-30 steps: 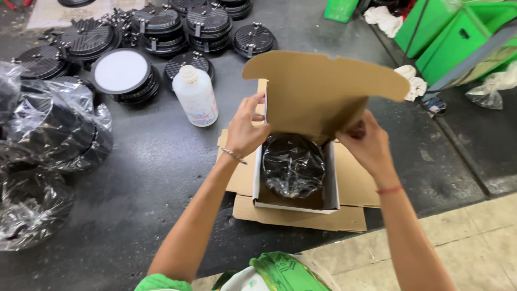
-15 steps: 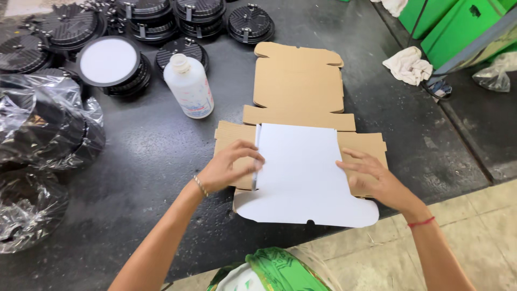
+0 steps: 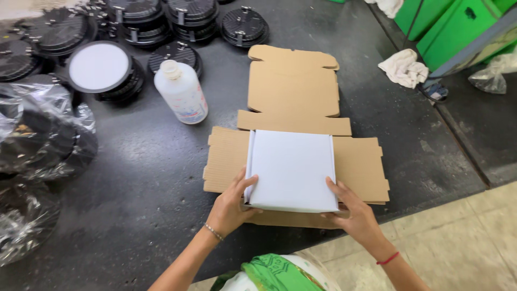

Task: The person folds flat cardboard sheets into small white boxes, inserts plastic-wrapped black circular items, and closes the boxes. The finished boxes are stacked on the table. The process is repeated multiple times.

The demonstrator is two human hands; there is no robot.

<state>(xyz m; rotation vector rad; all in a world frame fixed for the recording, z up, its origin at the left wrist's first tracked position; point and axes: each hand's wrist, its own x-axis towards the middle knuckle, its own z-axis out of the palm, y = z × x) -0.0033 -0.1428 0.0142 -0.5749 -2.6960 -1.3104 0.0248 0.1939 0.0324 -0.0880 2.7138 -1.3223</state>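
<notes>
Left grip (image 3: 232,203) pinches the near-left corner of the white box (image 3: 292,170); right grip (image 3: 353,212) holds its near-right corner. Box sits between both grips on the flat cardboard sheet (image 3: 293,91). White bottle (image 3: 182,92) stands well beyond left grip on the table (image 3: 134,178).

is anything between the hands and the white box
Nothing visible. The left hand and right hand already touch the near corners of the white box, which sits on the flat cardboard.
</notes>
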